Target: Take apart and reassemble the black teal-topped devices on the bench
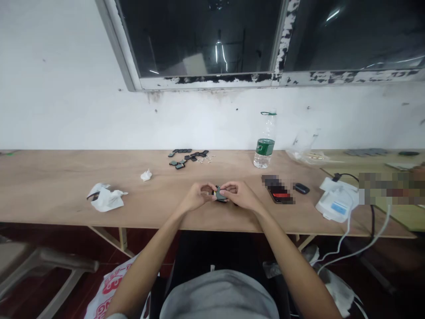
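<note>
Between my two hands, just above the front half of the wooden table, is a small flat dark grey-green piece [219,194] with a black edge and a bit of yellow on its left. The fingertips of my left hand [198,196] pinch its left side. My right hand [241,194] grips it from the right, thumb over the top face. The fingers cover much of the piece, so its exact kind is unclear. Farther back lie several similar small black-and-grey pieces [179,166], beside a scatter of tiny pale bits [204,159].
A water bottle [264,148] stands near the wall. To the right are a phone [280,192], a black oval object [302,188] and a white box [337,204] with cables. Crumpled tissues [108,198] lie left on the table [49,186]. A stool [49,261] stands below left.
</note>
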Demonstrator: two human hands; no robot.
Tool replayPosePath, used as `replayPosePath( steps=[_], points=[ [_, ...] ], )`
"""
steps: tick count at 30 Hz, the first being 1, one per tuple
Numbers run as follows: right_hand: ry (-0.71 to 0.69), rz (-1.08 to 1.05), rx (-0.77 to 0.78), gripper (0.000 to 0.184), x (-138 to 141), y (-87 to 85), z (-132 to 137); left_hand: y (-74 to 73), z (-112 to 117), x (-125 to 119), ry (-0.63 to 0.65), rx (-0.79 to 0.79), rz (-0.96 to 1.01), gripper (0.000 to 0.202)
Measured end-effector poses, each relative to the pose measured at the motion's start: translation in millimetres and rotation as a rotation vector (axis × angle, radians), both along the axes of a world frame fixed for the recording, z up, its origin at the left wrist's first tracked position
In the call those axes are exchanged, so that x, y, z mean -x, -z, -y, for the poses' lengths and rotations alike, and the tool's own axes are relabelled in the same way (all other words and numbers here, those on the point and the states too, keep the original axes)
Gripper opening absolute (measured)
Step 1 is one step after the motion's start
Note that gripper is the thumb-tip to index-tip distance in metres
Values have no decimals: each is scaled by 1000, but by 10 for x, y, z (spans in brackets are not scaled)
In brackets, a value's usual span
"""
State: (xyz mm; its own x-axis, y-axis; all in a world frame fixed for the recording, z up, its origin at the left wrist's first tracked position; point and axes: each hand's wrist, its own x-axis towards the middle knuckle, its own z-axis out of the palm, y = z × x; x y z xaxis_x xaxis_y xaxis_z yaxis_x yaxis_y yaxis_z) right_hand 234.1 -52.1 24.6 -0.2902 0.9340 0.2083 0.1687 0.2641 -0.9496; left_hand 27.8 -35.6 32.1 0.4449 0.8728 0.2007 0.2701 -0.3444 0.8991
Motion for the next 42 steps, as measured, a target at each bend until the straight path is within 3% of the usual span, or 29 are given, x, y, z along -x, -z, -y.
replayPosePath(
  steps=[4,8,10,13,18,21,27,32,37,42],
  points=[
    [11,36,-14,26,8,31,-9,48,-8,-12,-34,-60,-58,22],
    [-41,9,50,25,34,88,-36,77,-24,0,45,-91,-106,35],
    [-50,15,75,22,50,113,-50,85,-26,4,73,-163,-190,40],
    [-53,107,74,17,55,136,-63,101,-23,-2,9,-255,-364,40],
    [107,364,-221,18,-30,148,-89,160,-15,-5,17,-311,-565,30],
    [67,494,-326,30,-87,165,-112,215,-8,-9,54,-353,-624,26],
    [-20,656,-428,33,-103,236,-155,333,10,-88,-4,-400,-638,24],
    [16,617,-477,31,-112,264,-183,263,10,-112,1,-388,-634,22],
    [85,590,-549,35,-97,345,-236,164,-142,49,-139,-384,-572,16],
    [113,752,-494,38,-79,460,-286,259,-321,226,-145,-362,-599,17]
  ],
)
